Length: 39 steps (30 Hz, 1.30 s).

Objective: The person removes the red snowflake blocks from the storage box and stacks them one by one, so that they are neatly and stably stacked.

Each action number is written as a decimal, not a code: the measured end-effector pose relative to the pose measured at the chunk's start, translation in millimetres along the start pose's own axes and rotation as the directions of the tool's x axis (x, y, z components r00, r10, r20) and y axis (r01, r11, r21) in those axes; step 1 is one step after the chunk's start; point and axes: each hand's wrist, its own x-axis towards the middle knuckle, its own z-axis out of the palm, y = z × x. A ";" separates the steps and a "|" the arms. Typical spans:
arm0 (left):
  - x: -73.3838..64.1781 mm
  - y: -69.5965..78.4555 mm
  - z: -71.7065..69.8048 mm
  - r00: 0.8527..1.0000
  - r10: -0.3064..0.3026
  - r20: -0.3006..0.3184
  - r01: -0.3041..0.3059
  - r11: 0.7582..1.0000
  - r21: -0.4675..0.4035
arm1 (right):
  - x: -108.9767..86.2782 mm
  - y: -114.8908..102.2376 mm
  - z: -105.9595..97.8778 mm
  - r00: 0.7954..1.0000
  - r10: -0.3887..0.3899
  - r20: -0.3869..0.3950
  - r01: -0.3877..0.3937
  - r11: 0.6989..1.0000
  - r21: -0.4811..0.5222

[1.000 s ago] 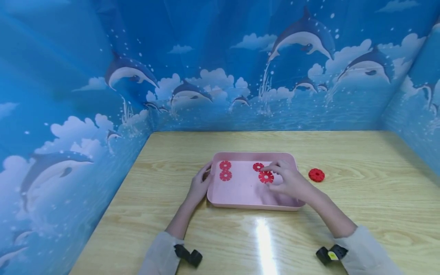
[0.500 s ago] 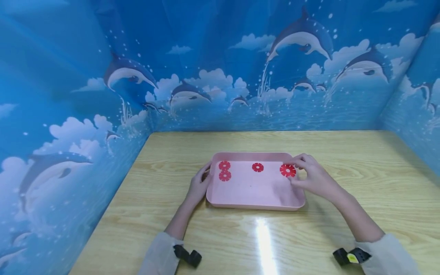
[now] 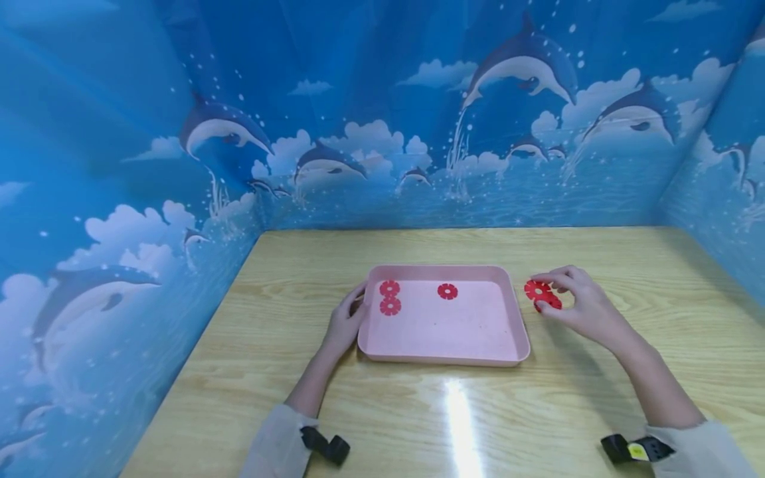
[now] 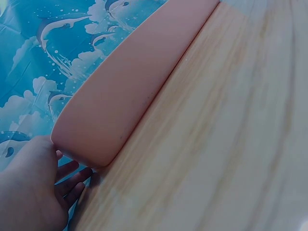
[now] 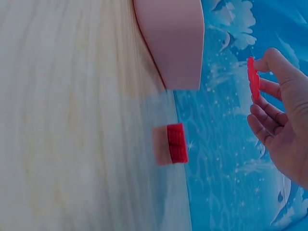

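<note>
A red notched plastic disc [image 3: 534, 290] is pinched between the thumb and forefinger of my right hand [image 3: 582, 305], to the right of the pink tray [image 3: 442, 335]. In the right wrist view the held disc [image 5: 253, 79] stands on edge, apart from a stack of red discs [image 5: 177, 143] on the table. In the head view it partly overlaps that stack. My left hand [image 3: 343, 326] rests against the tray's left wall, its fingers [image 4: 72, 182] loosely bent at the outer corner. Inside the tray lie two red discs [image 3: 390, 297], one behind the other, and a single disc [image 3: 447, 291] further right.
The tray stands on a wood-grain table [image 3: 287, 279]. Blue dolphin-printed sheeting [image 3: 370, 159] rises along the table's back and sides. A bright light reflection [image 3: 460, 425] lies on the table in front of the tray.
My right hand has carried the pinched disc rightward, from above the tray, across its right rim, to the stack of discs. The left hand and the tray have stayed in place.
</note>
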 end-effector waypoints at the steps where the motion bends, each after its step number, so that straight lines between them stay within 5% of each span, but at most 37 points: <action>1: 0.0 -0.2 -0.1 1.000 0.003 0.001 -0.003 1.000 -0.002 | -1.2 2.7 -0.8 1.000 0.002 -0.002 -0.002 1.000 0.002; 21: 0.6 -1.0 -0.6 1.000 0.000 -0.005 0.000 1.000 -0.003 | -11.1 48.9 1.9 0.994 -0.083 -0.070 0.082 0.997 -0.011; 30: 0.4 0.5 -0.4 1.000 0.003 -0.003 -0.003 1.000 -0.001 | -15.0 62.9 7.8 0.999 0.029 0.020 -0.029 0.999 0.021; 39: 1.3 -1.8 0.0 1.000 0.002 0.000 -0.002 1.000 -0.008 | -15.9 72.2 14.4 0.997 0.060 0.038 -0.061 0.998 0.014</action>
